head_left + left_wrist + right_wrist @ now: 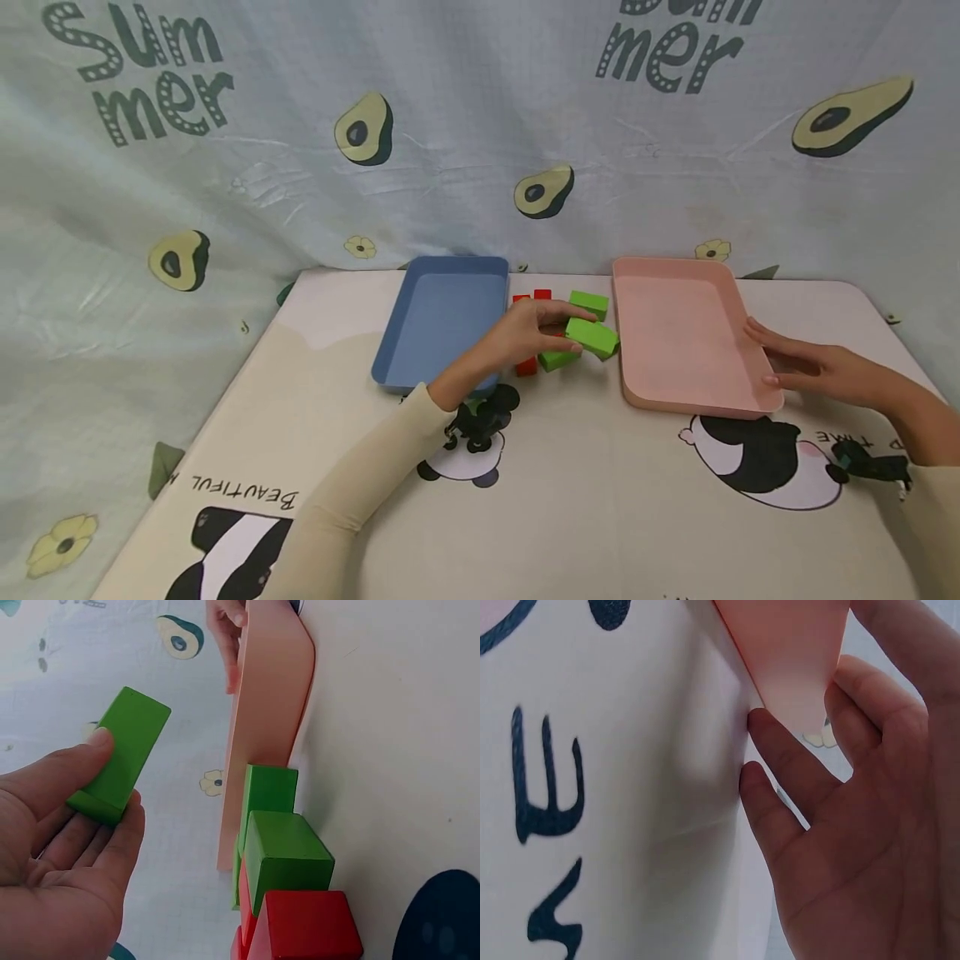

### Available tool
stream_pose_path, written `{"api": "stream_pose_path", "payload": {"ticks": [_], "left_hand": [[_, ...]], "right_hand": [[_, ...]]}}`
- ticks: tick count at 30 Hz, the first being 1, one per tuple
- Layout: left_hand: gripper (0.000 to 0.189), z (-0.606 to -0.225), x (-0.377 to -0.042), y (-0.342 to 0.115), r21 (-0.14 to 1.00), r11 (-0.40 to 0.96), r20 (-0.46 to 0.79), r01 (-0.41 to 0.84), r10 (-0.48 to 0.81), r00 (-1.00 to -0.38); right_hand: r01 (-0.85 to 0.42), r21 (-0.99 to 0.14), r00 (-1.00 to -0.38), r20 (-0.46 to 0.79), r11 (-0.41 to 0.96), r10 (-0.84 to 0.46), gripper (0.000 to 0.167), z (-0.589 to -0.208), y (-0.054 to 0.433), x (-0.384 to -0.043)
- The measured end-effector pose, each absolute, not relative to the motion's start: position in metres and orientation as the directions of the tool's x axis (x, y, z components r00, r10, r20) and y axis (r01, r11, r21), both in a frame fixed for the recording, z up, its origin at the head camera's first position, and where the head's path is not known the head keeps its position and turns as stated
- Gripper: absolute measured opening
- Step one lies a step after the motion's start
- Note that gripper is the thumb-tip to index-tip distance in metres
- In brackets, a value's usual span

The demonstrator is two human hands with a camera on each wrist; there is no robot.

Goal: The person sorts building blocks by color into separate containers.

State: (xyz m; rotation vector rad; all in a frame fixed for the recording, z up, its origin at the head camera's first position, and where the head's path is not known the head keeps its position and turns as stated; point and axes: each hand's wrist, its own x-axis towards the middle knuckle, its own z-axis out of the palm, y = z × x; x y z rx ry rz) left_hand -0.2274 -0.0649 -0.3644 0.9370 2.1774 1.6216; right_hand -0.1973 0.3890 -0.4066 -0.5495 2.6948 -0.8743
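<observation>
Cloth (450, 183) is hanging at twelve o'clock past the table (570, 517); left hand (528, 327) is pinching a block (592, 336), spread right hand (834, 373) touching the pink tray (686, 333)

The held block (592, 337) is plain bright green, and so are the other green blocks (588, 305); the red blocks (527, 367) are one solid shade. The blue tray (453, 321) is muted and unpatterned, the pink tray (682, 342) a plain salmon. Black-and-white cartoon prints (780, 462) mark the cream tabletop (555, 517). The pale blue-grey cloth (450, 183) bears yellow-green avocados (544, 192) with dark pits, yellow flowers (62, 546) and grey-green, pale-dotted letters (182, 104). Both sleeves (360, 492) are plain cream.
</observation>
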Motion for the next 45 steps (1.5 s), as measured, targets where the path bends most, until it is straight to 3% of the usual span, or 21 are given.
{"api": "stream_pose_path", "payload": {"ticks": [10, 18, 26, 45], "left_hand": [[0.042, -0.368, -0.234, -0.054, 0.928, 0.178, 0.139, 0.328, 0.65, -0.747], [0.042, -0.363, -0.239, -0.045, 0.909, 0.235, 0.121, 0.344, 0.641, -0.758], [0.043, -0.358, -0.238, -0.038, 0.926, 0.183, 0.136, 0.33, 0.654, -0.744], [0.039, -0.357, -0.24, -0.015, 0.927, 0.141, 0.169, 0.347, 0.669, -0.724]], "right_hand": [[-0.269, -0.596, -0.9, -0.123, 0.756, -0.417, 0.082, -0.409, 0.39, -0.193], [-0.299, -0.513, -0.91, -0.1, 0.805, -0.402, 0.079, -0.404, 0.388, -0.195], [-0.344, -0.555, -0.897, -0.046, 0.758, -0.441, 0.08, -0.407, 0.39, -0.194], [-0.367, -0.538, -0.891, -0.032, 0.759, -0.454, 0.076, -0.408, 0.39, -0.196]]}}
